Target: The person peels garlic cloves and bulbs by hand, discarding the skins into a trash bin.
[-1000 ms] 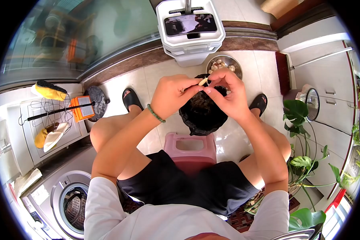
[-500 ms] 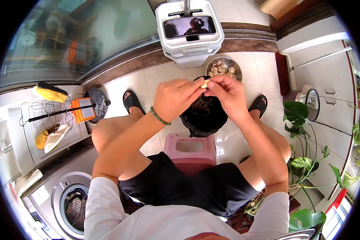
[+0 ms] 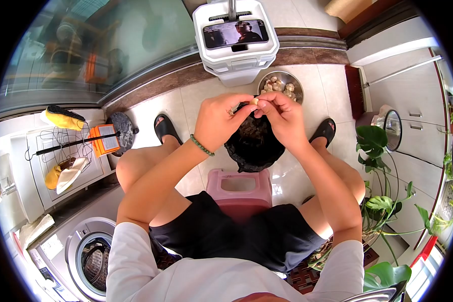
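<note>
A pale garlic clove (image 3: 254, 101) is pinched between the fingertips of both hands. My left hand (image 3: 217, 120), with a green bead bracelet at the wrist, has thumb and fingers closed at the clove's left side. On its other side, the thumb and forefinger of my right hand (image 3: 285, 117) grip it. Directly below the hands stands a bin lined with a black bag (image 3: 251, 162), and brownish peelings (image 3: 254, 132) lie inside. A steel bowl (image 3: 301, 93) just beyond the right hand holds several garlic bulbs (image 3: 289, 87). The hands partly cover the bin's far rim.
A pink stool (image 3: 239, 199) stands between my knees. Beyond the hands, a phone (image 3: 235, 34) lies on a white and grey mop bucket (image 3: 236, 63). Leafy plants (image 3: 380, 204) and cabinets (image 3: 420, 131) are on the right; a washing machine (image 3: 73, 251) and wire rack (image 3: 60, 143) are left.
My left fingers have shifted slightly and spread a little more around the clove. Both hands stay together above the bin. The phone's screen picture differs.
</note>
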Available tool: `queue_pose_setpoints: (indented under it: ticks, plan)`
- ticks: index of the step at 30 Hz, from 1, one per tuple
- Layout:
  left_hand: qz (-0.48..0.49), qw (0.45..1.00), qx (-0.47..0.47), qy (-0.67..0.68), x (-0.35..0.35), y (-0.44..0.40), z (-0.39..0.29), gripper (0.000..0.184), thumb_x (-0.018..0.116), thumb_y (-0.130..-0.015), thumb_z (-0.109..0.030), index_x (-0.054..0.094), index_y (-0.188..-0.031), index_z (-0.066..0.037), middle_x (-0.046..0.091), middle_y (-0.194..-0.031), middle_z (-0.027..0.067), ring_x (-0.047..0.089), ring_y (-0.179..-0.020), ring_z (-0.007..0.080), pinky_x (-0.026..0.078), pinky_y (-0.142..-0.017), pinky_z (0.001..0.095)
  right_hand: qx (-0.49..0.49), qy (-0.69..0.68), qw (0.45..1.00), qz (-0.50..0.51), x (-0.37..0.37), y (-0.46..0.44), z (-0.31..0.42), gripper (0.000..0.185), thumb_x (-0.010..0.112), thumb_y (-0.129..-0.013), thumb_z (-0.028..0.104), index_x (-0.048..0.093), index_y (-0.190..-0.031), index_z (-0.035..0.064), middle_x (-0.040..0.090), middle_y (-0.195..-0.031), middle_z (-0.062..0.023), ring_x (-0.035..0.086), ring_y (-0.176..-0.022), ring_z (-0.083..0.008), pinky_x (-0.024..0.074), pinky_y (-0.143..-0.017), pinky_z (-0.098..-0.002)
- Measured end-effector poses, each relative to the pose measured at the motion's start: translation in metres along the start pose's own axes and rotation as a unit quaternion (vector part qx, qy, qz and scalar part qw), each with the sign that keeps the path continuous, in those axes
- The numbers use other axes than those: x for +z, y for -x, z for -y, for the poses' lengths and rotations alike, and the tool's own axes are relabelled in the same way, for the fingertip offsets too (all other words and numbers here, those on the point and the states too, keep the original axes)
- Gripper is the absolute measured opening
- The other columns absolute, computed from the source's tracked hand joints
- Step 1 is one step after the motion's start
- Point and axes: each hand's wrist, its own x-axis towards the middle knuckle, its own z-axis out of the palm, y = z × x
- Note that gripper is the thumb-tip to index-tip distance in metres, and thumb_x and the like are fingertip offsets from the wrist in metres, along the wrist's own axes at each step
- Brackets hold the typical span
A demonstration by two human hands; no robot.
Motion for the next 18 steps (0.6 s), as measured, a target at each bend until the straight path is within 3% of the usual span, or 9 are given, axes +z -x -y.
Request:
queue_pose_setpoints:
  ticks: [4, 6, 14, 18]
  plan:
    - [0.0, 0.999, 0.015, 0.032, 0.001, 0.001, 0.002, 0.018, 0.076, -0.078, -0.011, 0.071, -0.095, -0.006, 0.071, -0.082, 0.0083, 0.068, -0.068, 0.0213, 0.053, -0.061, 0.0279, -0.014, -0.004, 1.0, -0.015, 0.003, -0.001, -0.003, 0.008, 0.057, -0.096, 0.004, 0.063, -0.094, -0.0021, 0.065, -0.081, -0.0026, 0.062, -0.073, -0.008, 0.0492, -0.067, -0.0215]
    - [-0.013, 0.998, 0.003, 0.061, 0.003, 0.003, 0.007, 0.022, 0.074, -0.079, -0.003, 0.072, -0.101, -0.007, 0.072, -0.082, -0.0006, 0.033, -0.051, 0.0021, 0.027, -0.044, 0.0225, -0.014, 0.004, 1.0, -0.02, 0.004, 0.0, -0.001, 0.008, 0.057, -0.096, 0.004, 0.063, -0.094, -0.0023, 0.065, -0.082, -0.003, 0.062, -0.073, -0.0084, 0.0495, -0.067, -0.0218]
    - [-0.008, 0.999, 0.012, 0.052, -0.001, 0.004, 0.013, 0.022, 0.075, -0.077, -0.003, 0.072, -0.098, -0.006, 0.07, -0.079, -0.0016, 0.035, -0.052, 0.0011, 0.027, -0.046, 0.0218, -0.077, 0.146, 0.986, -0.026, 0.004, 0.0, 0.0, 0.008, 0.058, -0.094, 0.004, 0.059, -0.092, -0.0035, 0.064, -0.081, -0.0064, 0.064, -0.069, -0.0111, 0.0516, -0.062, -0.0248]
    - [-0.005, 0.999, 0.02, 0.042, -0.005, 0.003, 0.012, 0.022, 0.075, -0.076, -0.002, 0.072, -0.098, -0.006, 0.069, -0.08, -0.002, 0.036, -0.053, 0.0006, 0.027, -0.047, 0.0214, -0.07, 0.136, 0.987, -0.04, 0.004, -0.001, 0.002, 0.008, 0.058, -0.094, 0.004, 0.058, -0.091, -0.0035, 0.064, -0.081, -0.0062, 0.064, -0.07, -0.0115, 0.0521, -0.064, -0.0247]
